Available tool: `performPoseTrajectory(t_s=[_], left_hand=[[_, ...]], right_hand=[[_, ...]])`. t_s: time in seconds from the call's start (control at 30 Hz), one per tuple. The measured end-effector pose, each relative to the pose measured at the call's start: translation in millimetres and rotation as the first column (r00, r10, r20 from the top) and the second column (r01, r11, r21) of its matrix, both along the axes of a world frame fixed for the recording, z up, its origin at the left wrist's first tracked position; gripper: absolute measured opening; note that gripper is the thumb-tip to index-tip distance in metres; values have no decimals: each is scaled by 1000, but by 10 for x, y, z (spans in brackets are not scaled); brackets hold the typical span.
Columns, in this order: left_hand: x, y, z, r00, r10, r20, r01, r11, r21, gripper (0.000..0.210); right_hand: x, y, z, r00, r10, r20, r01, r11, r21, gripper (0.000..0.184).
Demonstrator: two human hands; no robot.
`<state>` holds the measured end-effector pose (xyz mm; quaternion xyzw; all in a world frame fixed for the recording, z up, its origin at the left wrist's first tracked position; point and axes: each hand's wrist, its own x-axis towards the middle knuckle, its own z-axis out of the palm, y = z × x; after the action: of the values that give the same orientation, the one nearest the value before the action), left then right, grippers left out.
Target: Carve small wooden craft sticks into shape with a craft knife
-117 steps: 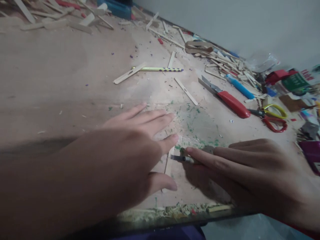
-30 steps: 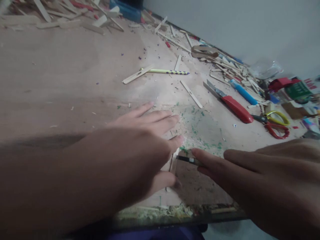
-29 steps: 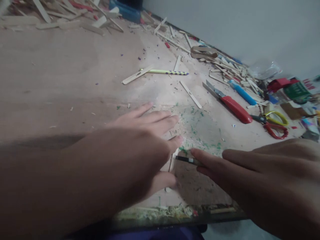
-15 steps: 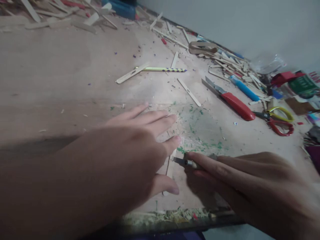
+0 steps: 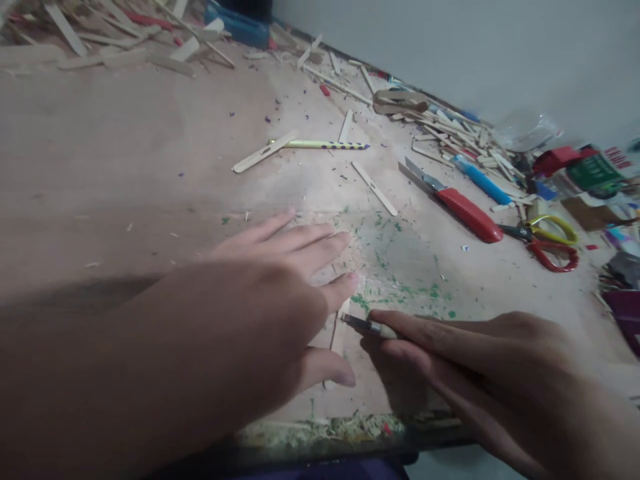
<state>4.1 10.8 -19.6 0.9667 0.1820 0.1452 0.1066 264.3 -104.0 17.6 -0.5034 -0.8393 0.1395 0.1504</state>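
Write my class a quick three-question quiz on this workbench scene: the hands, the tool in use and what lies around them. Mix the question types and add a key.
1. Multiple choice: what does the right hand hold?
A) a spotted pencil
B) a red-handled knife
C) a slim bladed tool

2. True or false: the scissors have one yellow handle loop and one red one.

3. Fill in the blank: the tool's tip is at a flat wooden ____ that is partly covered by the left hand.

Key: 1. C; 2. True; 3. stick
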Motion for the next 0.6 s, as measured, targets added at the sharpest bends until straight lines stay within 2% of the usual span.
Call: performPoseTrajectory(t_s=[0.13,0.27,0.37,0.5,0.6], left_hand=[[-13,-8,-5,1000,1,25,-2,999,37,74],[-20,-1,10,1000,11,17,-12,999,30,74],[-32,5,22,1000,17,3,-17,1000,19,74],[-27,10,29,1000,30,-3,-29,999,15,75],[-10,10,31,1000,29,3,-29,1000,11,76]], right_hand=[[-37,8,-22,979,-128,-162,105,984,-141,35],[-22,10,-53,960,-184,-211,153,977,-151,34],[2,-16,-84,973,-126,-196,109,990,-93,30],[28,-15,-115,996,-19,-92,23,999,36,33],[39,15,-136,999,23,-38,-20,998,54,31]])
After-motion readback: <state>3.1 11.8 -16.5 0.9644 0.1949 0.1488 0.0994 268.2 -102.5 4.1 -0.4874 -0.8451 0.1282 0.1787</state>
